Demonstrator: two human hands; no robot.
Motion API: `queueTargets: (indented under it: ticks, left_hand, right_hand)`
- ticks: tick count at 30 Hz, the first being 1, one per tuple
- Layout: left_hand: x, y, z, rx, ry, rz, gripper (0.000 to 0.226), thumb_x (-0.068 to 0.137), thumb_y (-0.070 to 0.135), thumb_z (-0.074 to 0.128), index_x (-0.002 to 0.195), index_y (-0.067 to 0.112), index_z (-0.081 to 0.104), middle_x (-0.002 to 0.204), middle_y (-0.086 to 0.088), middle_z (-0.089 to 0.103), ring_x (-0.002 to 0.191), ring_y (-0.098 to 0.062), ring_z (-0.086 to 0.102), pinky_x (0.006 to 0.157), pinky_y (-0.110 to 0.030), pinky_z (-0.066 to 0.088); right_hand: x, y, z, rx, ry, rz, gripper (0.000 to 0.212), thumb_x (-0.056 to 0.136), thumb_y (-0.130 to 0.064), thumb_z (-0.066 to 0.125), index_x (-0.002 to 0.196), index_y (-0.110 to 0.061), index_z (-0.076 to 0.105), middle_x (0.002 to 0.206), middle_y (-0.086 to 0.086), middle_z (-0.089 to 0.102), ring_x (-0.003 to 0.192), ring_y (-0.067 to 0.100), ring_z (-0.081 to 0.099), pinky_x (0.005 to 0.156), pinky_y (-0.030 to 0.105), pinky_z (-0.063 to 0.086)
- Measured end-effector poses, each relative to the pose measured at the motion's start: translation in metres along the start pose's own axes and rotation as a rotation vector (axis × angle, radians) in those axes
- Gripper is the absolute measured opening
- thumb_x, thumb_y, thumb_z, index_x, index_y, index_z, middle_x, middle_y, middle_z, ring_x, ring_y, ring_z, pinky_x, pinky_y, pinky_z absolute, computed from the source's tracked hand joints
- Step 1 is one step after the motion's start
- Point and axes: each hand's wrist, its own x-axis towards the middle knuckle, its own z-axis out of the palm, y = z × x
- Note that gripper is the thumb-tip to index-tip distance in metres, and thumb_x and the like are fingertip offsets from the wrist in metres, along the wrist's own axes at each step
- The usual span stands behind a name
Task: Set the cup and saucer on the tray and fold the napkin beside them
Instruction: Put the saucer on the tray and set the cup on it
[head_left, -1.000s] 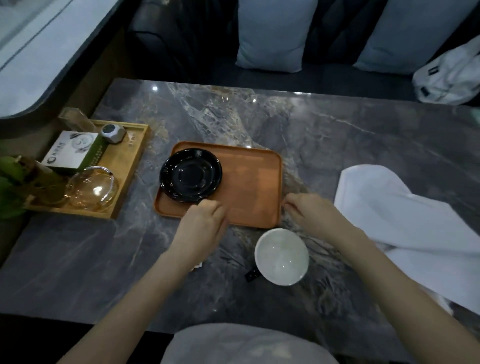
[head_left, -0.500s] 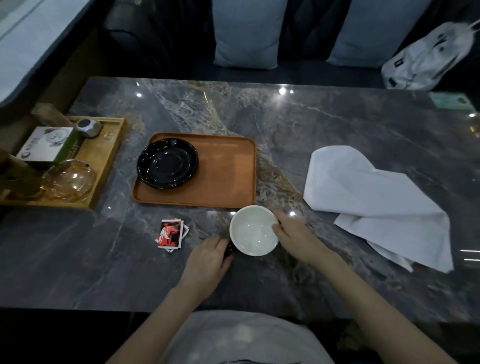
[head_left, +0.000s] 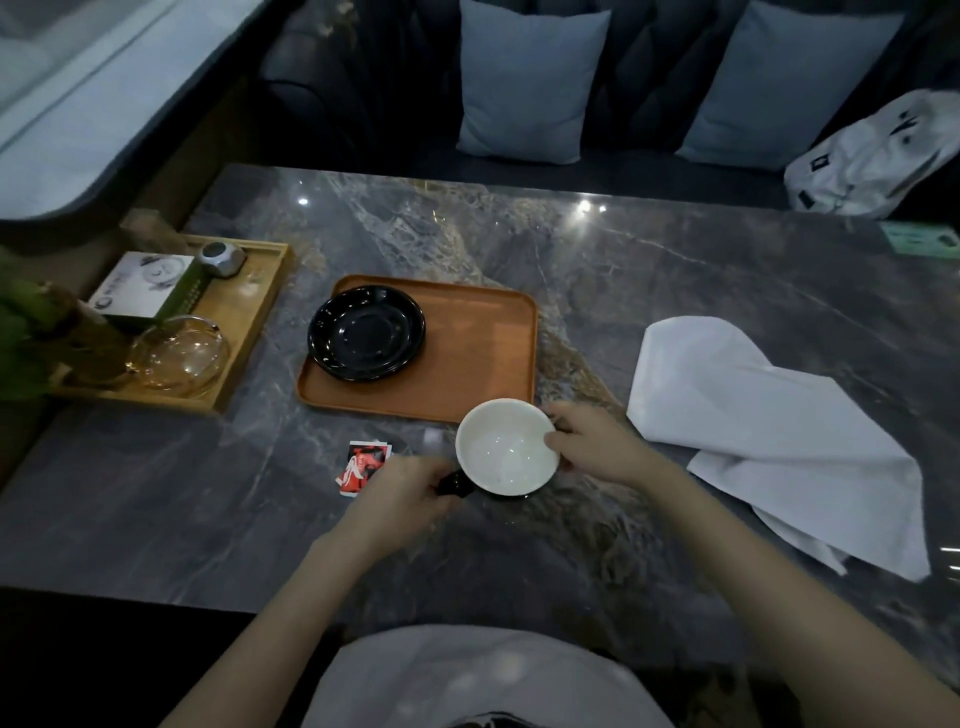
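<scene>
A cup (head_left: 506, 447), white inside and black outside, is at the near right corner of the orange tray (head_left: 478, 364), with its rim overlapping the tray's front edge. My left hand (head_left: 400, 499) pinches its black handle. My right hand (head_left: 592, 441) holds the cup's right side. I cannot tell whether the cup rests on the table or is lifted. The black saucer (head_left: 368, 332) lies on the left half of the tray. The white napkin (head_left: 769, 436) lies unfolded and rumpled on the table to the right.
A small red packet (head_left: 363, 465) lies on the marble table (head_left: 623, 291) left of the cup. At far left a wooden tray (head_left: 244, 332) holds a glass bowl (head_left: 179, 353), a box and a plant. Cushions and a white bag (head_left: 872, 156) sit on the bench behind.
Both hands left the orange tray's front edge and took hold of the cup. The cup now sits closer to the tray's near right corner.
</scene>
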Motion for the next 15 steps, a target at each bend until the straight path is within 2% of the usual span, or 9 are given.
queueTargets:
  ticks: [3, 5, 8, 12, 15]
  left_hand:
    - [0.005, -0.004, -0.026, 0.033, 0.001, 0.010, 0.013, 0.075, 0.015, 0.069, 0.085, 0.007, 0.066, 0.077, -0.009, 0.070, 0.072, -0.019, 0.061, 0.062, -0.030, 0.039]
    - [0.009, -0.011, -0.043, 0.030, 0.006, 0.004, 0.016, 0.074, 0.017, 0.071, 0.086, 0.006, 0.067, 0.074, -0.006, 0.068, 0.072, -0.020, 0.061, 0.061, -0.029, 0.041]
    - [0.018, -0.022, -0.067, 0.037, 0.044, -0.003, 0.023, 0.074, 0.020, 0.072, 0.090, 0.004, 0.066, 0.075, -0.011, 0.067, 0.072, -0.025, 0.061, 0.064, -0.037, 0.045]
    - [0.030, -0.036, -0.096, 0.045, 0.126, -0.065, 0.022, 0.075, 0.019, 0.072, 0.088, 0.002, 0.067, 0.078, -0.012, 0.068, 0.075, -0.025, 0.063, 0.067, -0.037, 0.046]
    - [0.038, -0.047, -0.113, 0.000, 0.174, -0.081, 0.019, 0.076, 0.015, 0.072, 0.091, 0.004, 0.069, 0.082, -0.011, 0.071, 0.077, -0.020, 0.064, 0.072, -0.034, 0.047]
  right_hand:
    - [0.015, -0.018, -0.009, 0.010, -0.016, -0.029, 0.028, 0.088, -0.004, 0.046, 0.114, -0.004, 0.057, 0.096, 0.006, 0.057, 0.085, 0.020, 0.054, 0.074, 0.034, 0.046]
    - [0.026, -0.031, -0.014, 0.023, -0.008, -0.027, 0.025, 0.088, -0.006, 0.046, 0.111, -0.004, 0.057, 0.094, 0.009, 0.058, 0.083, 0.023, 0.055, 0.070, 0.034, 0.049]
    - [0.045, -0.051, -0.019, 0.003, 0.015, -0.059, 0.023, 0.088, -0.008, 0.048, 0.108, -0.004, 0.059, 0.093, 0.013, 0.061, 0.087, 0.028, 0.058, 0.073, 0.040, 0.049]
    - [0.073, -0.078, -0.022, 0.035, 0.056, -0.123, 0.024, 0.087, -0.005, 0.048, 0.107, -0.001, 0.060, 0.089, 0.010, 0.060, 0.080, 0.022, 0.057, 0.072, 0.039, 0.050]
    - [0.094, -0.096, -0.020, 0.042, 0.075, -0.156, 0.029, 0.087, -0.004, 0.048, 0.113, -0.002, 0.059, 0.094, 0.012, 0.063, 0.088, 0.025, 0.059, 0.082, 0.045, 0.051]
